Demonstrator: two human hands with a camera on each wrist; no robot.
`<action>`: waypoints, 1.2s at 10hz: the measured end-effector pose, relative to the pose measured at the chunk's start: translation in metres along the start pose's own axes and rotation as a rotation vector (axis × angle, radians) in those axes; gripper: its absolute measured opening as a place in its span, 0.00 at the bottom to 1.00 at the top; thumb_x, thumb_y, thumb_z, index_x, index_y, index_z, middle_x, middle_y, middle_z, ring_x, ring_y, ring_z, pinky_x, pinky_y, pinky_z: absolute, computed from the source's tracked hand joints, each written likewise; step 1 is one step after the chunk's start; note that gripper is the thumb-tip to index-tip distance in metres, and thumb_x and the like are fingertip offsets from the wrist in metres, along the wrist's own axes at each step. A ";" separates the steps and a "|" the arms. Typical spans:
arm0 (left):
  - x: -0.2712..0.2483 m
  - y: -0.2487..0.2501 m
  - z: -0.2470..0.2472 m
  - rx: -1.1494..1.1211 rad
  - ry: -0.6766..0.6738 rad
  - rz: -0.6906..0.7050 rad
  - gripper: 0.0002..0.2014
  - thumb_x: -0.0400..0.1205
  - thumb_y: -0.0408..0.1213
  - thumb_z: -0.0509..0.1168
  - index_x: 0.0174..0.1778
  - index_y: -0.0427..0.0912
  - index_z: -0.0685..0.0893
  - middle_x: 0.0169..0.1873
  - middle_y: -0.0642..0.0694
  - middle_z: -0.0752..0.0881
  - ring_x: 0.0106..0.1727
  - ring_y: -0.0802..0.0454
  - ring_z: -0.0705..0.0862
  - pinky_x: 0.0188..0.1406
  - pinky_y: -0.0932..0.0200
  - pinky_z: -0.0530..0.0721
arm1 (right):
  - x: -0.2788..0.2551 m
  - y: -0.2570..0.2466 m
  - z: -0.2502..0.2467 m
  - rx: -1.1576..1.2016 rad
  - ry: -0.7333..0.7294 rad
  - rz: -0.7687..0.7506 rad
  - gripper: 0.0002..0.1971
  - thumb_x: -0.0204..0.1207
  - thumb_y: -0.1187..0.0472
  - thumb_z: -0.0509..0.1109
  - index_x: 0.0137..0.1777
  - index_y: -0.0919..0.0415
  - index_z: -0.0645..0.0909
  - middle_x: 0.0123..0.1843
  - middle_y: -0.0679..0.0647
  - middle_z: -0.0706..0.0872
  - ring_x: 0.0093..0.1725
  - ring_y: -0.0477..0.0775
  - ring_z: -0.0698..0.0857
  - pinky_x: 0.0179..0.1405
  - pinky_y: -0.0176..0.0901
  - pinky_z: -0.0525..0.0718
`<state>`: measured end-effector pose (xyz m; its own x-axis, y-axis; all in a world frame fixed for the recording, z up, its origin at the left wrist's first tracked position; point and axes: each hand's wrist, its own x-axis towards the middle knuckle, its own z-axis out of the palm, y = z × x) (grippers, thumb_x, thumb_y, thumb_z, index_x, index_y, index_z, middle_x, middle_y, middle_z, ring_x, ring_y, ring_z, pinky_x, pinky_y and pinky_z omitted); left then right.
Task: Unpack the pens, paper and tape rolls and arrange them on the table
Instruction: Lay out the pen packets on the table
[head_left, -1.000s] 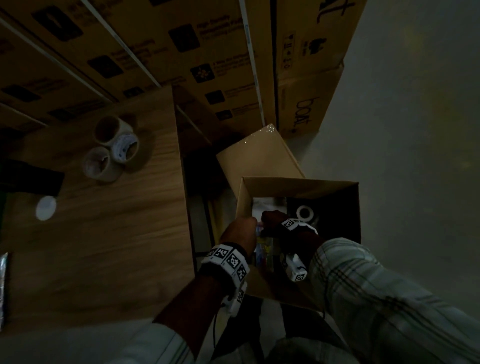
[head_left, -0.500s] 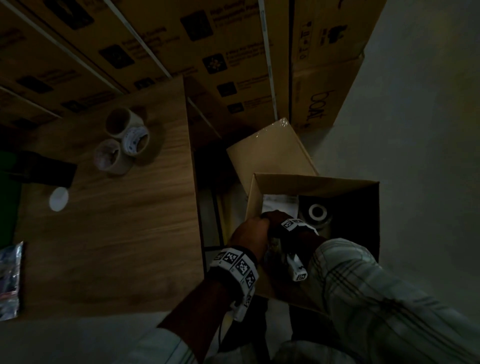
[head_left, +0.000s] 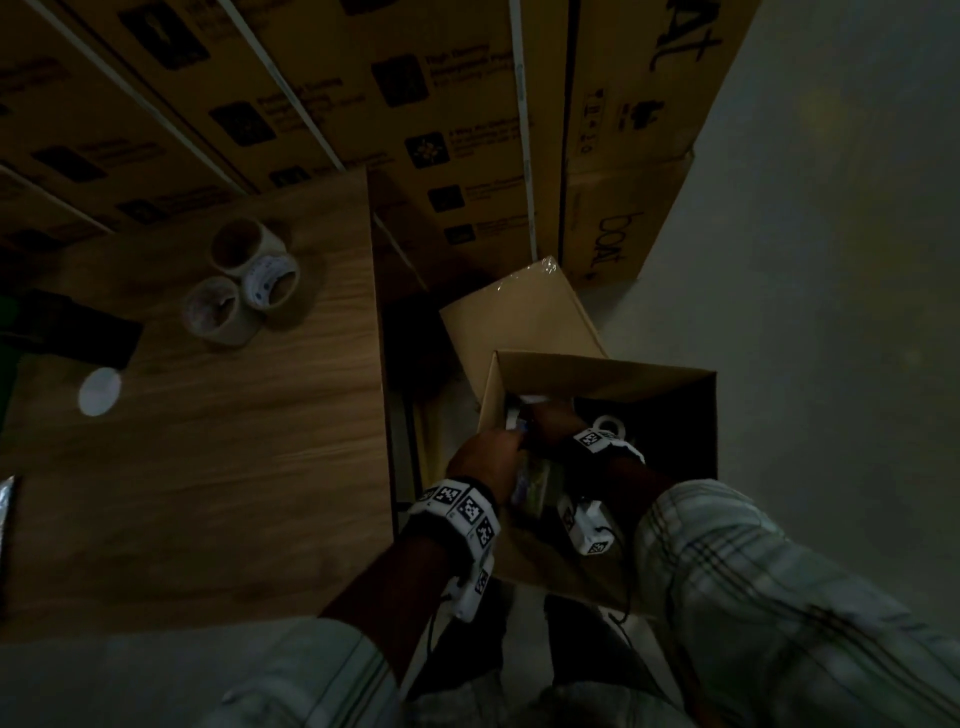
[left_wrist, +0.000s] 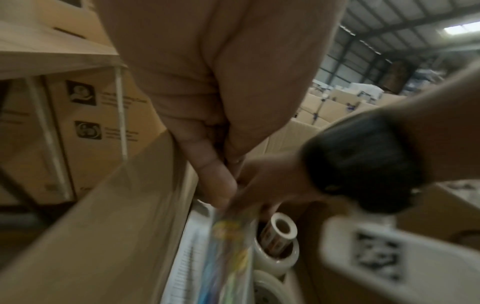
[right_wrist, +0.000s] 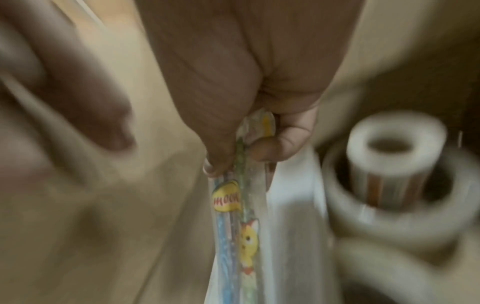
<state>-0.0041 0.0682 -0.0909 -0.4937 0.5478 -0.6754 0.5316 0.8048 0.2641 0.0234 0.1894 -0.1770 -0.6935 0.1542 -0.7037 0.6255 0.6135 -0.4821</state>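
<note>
Both hands are inside the open cardboard box (head_left: 597, 371) on the floor beside the table. My right hand (right_wrist: 233, 162) pinches the top edge of a clear pack of pens (right_wrist: 244, 226) with a yellow cartoon label, which stands upright. White paper (right_wrist: 291, 226) stands just behind the pack. My left hand (left_wrist: 218, 185) reaches down next to the pack (left_wrist: 228, 246), fingers straight along the box wall. Several tape rolls (right_wrist: 389, 185) lie in the box to the right, one small roll inside a bigger one. Three tape rolls (head_left: 249, 280) stand on the wooden table (head_left: 208, 493).
Tall printed cartons (head_left: 363, 104) are stacked behind the table and the box. A white round lid (head_left: 100, 391) and a dark flat object (head_left: 78, 332) lie on the table's left side. A foil packet (head_left: 8, 509) sits at its left edge. Grey floor (head_left: 805, 312) stretches to the right.
The head view has swung slightly. Both hands stay inside the box at the pen pack, the left hand a little higher than before.
</note>
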 end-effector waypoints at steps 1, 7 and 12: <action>-0.002 -0.002 -0.003 -0.063 -0.007 -0.031 0.15 0.84 0.29 0.56 0.65 0.39 0.80 0.64 0.37 0.81 0.64 0.40 0.82 0.64 0.47 0.82 | -0.029 -0.005 -0.035 -0.202 0.032 -0.153 0.24 0.82 0.55 0.63 0.76 0.61 0.70 0.78 0.61 0.72 0.75 0.62 0.73 0.75 0.51 0.68; -0.032 -0.003 -0.018 -0.629 0.248 -0.148 0.21 0.85 0.49 0.57 0.65 0.36 0.75 0.57 0.35 0.85 0.57 0.37 0.85 0.52 0.53 0.81 | -0.117 -0.031 -0.134 0.276 0.325 -0.294 0.06 0.79 0.58 0.69 0.48 0.60 0.83 0.36 0.50 0.82 0.32 0.44 0.80 0.20 0.28 0.79; -0.133 -0.138 -0.057 -1.085 0.596 -0.180 0.18 0.75 0.52 0.68 0.55 0.45 0.80 0.52 0.38 0.88 0.50 0.37 0.89 0.49 0.39 0.90 | -0.157 -0.192 -0.072 0.478 0.354 -0.467 0.12 0.79 0.59 0.69 0.56 0.67 0.82 0.35 0.57 0.82 0.29 0.51 0.79 0.20 0.38 0.78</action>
<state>-0.0512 -0.1026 0.0014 -0.8852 0.2005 -0.4197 -0.2773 0.4969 0.8223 -0.0137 0.1027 0.0633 -0.9475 0.2494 -0.2001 0.2695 0.2859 -0.9196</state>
